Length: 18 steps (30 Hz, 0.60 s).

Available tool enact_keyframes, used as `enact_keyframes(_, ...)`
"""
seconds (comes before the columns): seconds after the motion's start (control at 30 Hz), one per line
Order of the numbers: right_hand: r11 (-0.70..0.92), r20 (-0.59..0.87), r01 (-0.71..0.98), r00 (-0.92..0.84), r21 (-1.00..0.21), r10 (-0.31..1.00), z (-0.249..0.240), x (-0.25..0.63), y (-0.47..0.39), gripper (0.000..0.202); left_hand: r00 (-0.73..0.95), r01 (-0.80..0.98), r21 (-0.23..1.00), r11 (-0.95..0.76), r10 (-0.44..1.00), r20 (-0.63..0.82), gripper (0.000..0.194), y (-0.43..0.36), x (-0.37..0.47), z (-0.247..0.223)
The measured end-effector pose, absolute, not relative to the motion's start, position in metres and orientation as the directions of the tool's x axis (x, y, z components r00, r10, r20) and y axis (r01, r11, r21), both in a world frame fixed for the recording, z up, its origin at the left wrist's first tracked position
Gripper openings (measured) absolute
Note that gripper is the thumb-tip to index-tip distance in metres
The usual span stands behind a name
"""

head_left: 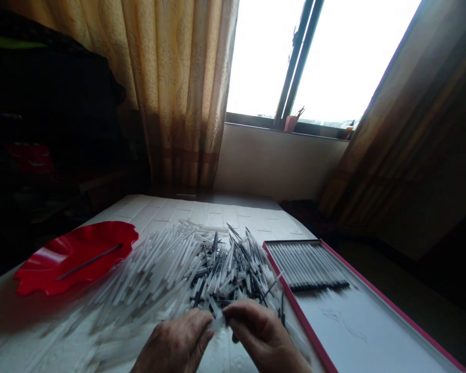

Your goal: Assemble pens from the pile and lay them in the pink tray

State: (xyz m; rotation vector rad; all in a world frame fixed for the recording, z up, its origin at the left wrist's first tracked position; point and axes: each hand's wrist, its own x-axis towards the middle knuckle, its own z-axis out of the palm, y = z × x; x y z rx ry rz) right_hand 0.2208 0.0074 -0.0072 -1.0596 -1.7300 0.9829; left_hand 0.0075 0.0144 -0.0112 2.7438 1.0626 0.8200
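My left hand (176, 339) is closed in a pinch at the table's near edge, gripping a whitish see-through plastic pen part (218, 324). Facing it, my right hand (262, 334) is also closed, thumb and forefinger at the other end of that part. Blur hides its exact shape. Just beyond the fingers lies a jumbled heap of pen pieces with black refills (238, 259). Many clear pen barrels (159, 259) spread out to the left of it. On the right, a row of pens (314, 264) with dark ends lies side by side in a pink-rimmed tray (301, 311).
A red wavy-edged plate (46, 259) with one thin dark stick (89, 261) in it stands at the left. The white table (147, 206) ends before a curtain (178, 93) and a bright window. A small pink cup (290, 123) sits on the sill.
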Motion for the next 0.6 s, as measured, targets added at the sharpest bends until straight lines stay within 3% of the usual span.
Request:
enact_keyframes(0.13, 0.574, 0.488, 0.414, -0.304, -0.706, 0.818, 0.001, 0.220, 0.008, 0.020, 0.620, 0.601, 0.269, -0.753, 0.652, 0.437, 0.019, 0.016, 0.007, -0.012)
enact_keyframes(0.23, 0.650, 0.561, 0.445, -0.331, -0.617, 0.759, 0.007, 0.221, 0.008, 0.022, 0.626, 0.590, 0.276, -0.759, 0.646, 0.438, 0.019, 0.017, 0.007, -0.013)
enact_keyframes(0.6, 0.668, 0.559, 0.463, -0.368, -0.583, 0.743, 0.006, 0.222, 0.007, 0.023, 0.610, 0.585, 0.284, -0.760, 0.643, 0.464, 0.020, 0.014, 0.007, -0.011)
